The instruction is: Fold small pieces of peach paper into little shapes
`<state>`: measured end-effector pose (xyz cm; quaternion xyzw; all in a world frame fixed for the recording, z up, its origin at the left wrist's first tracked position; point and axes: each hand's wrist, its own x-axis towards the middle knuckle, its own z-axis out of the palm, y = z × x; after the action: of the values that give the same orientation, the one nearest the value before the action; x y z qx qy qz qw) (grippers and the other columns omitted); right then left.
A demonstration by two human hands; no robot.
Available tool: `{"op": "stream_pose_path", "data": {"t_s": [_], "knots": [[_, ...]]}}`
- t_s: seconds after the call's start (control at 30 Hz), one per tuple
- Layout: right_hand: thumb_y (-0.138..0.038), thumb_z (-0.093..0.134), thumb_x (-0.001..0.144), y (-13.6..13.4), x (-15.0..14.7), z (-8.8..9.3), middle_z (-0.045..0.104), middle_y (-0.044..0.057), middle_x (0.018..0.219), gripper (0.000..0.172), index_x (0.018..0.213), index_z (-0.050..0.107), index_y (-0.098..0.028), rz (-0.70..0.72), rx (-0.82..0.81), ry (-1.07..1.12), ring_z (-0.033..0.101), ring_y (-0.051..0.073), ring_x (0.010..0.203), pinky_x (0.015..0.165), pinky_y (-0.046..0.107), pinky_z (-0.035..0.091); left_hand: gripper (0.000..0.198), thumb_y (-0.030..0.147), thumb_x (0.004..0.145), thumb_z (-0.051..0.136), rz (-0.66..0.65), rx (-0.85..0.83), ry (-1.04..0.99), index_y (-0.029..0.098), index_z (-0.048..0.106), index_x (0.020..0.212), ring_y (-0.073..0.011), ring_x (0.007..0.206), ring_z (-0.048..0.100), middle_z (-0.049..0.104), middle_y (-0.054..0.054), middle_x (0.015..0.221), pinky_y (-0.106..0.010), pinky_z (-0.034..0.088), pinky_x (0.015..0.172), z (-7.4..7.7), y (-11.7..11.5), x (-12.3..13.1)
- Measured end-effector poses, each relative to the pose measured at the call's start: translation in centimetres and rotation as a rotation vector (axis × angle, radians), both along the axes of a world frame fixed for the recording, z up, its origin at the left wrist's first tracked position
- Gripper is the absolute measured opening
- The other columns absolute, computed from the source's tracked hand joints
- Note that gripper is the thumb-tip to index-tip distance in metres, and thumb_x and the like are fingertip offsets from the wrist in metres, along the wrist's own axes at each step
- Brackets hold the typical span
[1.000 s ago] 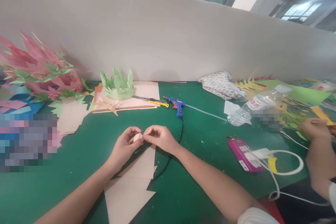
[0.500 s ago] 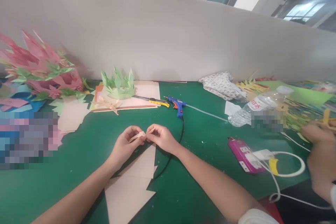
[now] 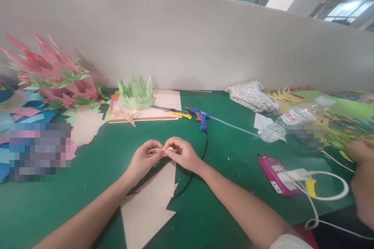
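My left hand [image 3: 143,159] and my right hand [image 3: 181,153] meet above the green table [image 3: 228,151], both pinching a small folded piece of peach paper [image 3: 160,149] between fingertips. Under my wrists lies a larger cut sheet of peach paper [image 3: 152,202] with jagged edges. A blue glue gun [image 3: 201,118] rests just beyond my right hand, its black cord [image 3: 201,155] running past my right wrist.
A green paper crown [image 3: 136,95] sits on stacked sheets beside a yellow utility knife [image 3: 175,112]. Pink and green paper flowers [image 3: 52,76] fill the left. A water bottle [image 3: 292,120], a pink phone [image 3: 276,173] with white cable, and a crumpled cloth [image 3: 249,94] lie right. Another person's hand [image 3: 360,151] works at far right.
My hands have stayed together on the small paper piece, turning it flatter between the fingertips. The other person's hand at the right has shifted slightly.
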<state>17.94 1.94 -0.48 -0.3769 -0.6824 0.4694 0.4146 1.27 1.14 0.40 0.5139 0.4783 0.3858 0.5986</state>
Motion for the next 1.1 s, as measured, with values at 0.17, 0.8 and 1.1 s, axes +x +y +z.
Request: {"op": "stream_pose_path", "data": {"t_s": [0.17, 0.8, 1.1], "knots": [[-0.025, 0.058, 0.077, 0.21, 0.14, -0.05, 0.054, 0.001, 0.082, 0.007, 0.078, 0.056, -0.018, 0.039, -0.077, 0.093, 0.052, 0.012, 0.073, 0.068, 0.025, 0.045, 0.028, 0.036, 0.068, 0.067, -0.002, -0.054, -0.011, 0.015, 0.059, 0.084, -0.0117, 0.064, 0.059, 0.064, -0.002, 0.072, -0.022, 0.046, 0.062, 0.32, -0.06, -0.1], [-0.036, 0.068, 0.068, 0.76, 0.41, -0.08, 0.055, -0.001, 0.075, 0.027, 0.078, 0.05, -0.018, -0.015, -0.245, 0.133, 0.053, 0.011, 0.067, 0.066, 0.025, 0.046, 0.026, 0.036, 0.069, 0.066, -0.021, 0.071, 0.074, 0.017, 0.06, 0.086, -0.0172, 0.075, 0.065, 0.068, -0.003, 0.079, -0.027, 0.051, 0.072, -0.6, 0.04, -0.25], [-0.035, 0.068, 0.069, 0.85, 0.52, 0.09, 0.053, -0.002, 0.079, 0.03, 0.08, 0.044, -0.019, 0.034, -0.249, 0.153, 0.053, 0.009, 0.068, 0.069, 0.026, 0.047, 0.055, 0.03, 0.067, 0.067, 0.115, 0.151, -0.06, 0.021, 0.038, 0.112, -0.0139, 0.07, 0.063, 0.06, 0.004, 0.071, -0.028, 0.052, 0.07, -0.45, 0.38, 0.22]]}}
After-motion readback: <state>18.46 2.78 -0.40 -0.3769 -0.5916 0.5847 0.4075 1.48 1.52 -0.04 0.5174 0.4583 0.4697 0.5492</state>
